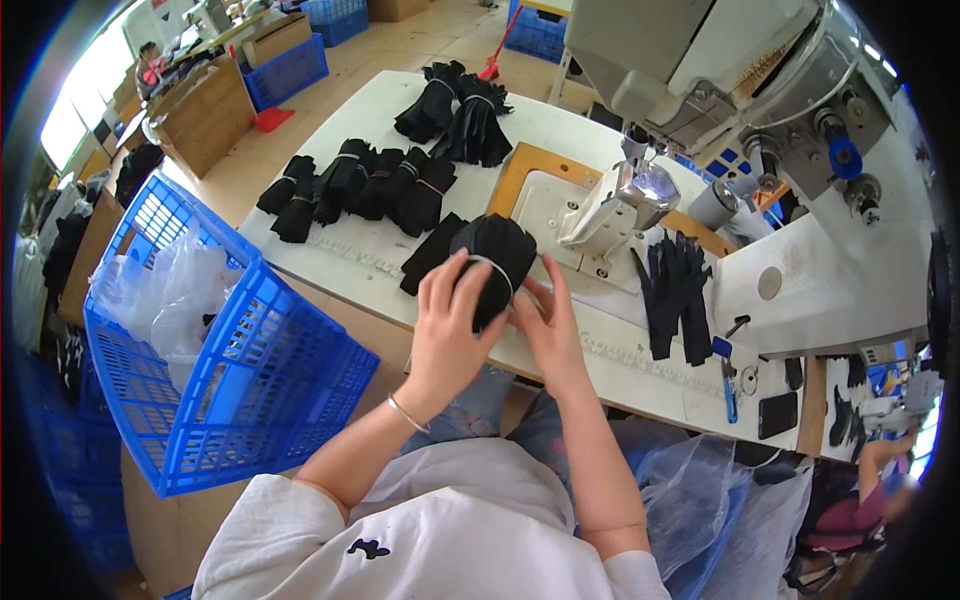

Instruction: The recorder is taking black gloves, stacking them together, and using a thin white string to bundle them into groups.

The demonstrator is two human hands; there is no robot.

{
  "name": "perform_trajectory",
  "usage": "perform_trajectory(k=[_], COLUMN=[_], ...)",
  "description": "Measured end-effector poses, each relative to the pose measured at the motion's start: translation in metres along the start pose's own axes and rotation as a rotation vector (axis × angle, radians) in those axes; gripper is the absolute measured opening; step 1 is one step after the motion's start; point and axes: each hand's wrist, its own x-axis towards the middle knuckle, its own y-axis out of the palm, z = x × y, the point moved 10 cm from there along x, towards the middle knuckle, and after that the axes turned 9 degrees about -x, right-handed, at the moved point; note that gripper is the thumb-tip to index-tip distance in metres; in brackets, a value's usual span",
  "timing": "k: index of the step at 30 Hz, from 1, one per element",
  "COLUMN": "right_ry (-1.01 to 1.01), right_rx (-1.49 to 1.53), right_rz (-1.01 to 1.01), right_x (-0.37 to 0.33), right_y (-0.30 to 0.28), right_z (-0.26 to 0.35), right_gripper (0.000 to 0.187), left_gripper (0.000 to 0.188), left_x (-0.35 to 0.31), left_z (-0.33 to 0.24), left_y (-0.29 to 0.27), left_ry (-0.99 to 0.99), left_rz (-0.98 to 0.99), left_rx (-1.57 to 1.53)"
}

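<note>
A thick bundle of black fabric pieces [497, 242] with a pale band round it is between my hands, just above the table's near edge. My left hand [452, 310] wraps the bundle from the left, fingers lying over the band. On the other side my right hand [548, 325] grips its lower right edge with curled fingers; the fingertips are partly hidden. A flat stack of black pieces [428, 255] lies against the bundle's left side. Farther left, several banded black bundles [380, 180] lie in a row, and others [440, 105] are at the table's far end.
A sewing machine head [628, 195] stands right of my hands. Loose black fabric strips [680, 300] lie beside it, with blue-handled thread snips [729, 385] and a dark phone [778, 415] farther right. A blue crate [265, 375] holding clear plastic bags [165, 295] stands left of the table.
</note>
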Motion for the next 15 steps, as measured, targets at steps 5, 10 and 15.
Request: perform_trajectory(k=[5,10,15], right_ry=[0.005,-0.157,-0.210], right_rx=[0.250,0.292,0.071], right_rz=[-0.079,-0.146,-0.099], right_x=[-0.011,-0.030,-0.039], right_y=[-0.011,-0.037,-0.024], right_z=[0.003,0.020,0.024], right_gripper=[0.088,0.105,0.109], left_gripper=[0.073,0.081,0.073], left_x=[-0.030,-0.016,-0.013], left_z=[-0.036,-0.016,0.012], left_y=[0.011,0.000,0.052], left_ry=[0.260,-0.004,-0.607], left_rz=[0.073,0.007,0.357], left_rx=[-0.201,-0.685,-1.164])
